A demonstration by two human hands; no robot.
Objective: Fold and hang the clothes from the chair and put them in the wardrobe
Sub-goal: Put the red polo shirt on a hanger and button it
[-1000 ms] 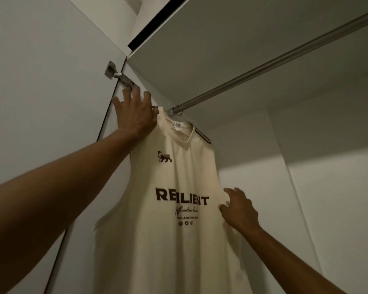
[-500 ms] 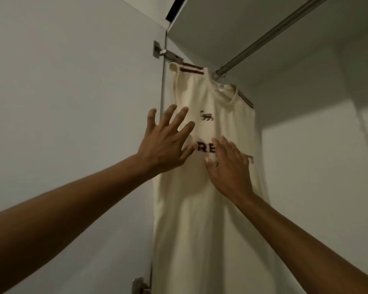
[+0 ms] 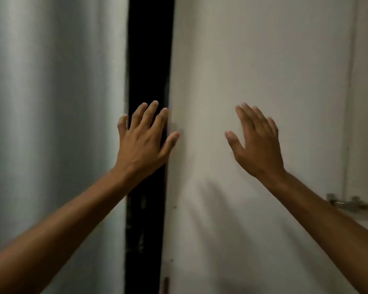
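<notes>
Across the right of the view hangs a broad cream fabric surface [image 3: 263, 81], apparently the hanging garment seen close and blurred, though no print or collar shows to settle it. Left of it stands a pale grey panel [image 3: 51, 102], and between the two runs a dark vertical gap [image 3: 147, 49]. At the fabric's left edge the left hand [image 3: 142, 143] is raised, fingers spread and straight, thumb touching the cloth, grasping nothing. The right hand [image 3: 257, 145] is held flat before the fabric, fingers straight, released. Near the fabric's lower right edge sits a small metal hinge [image 3: 346, 203].
</notes>
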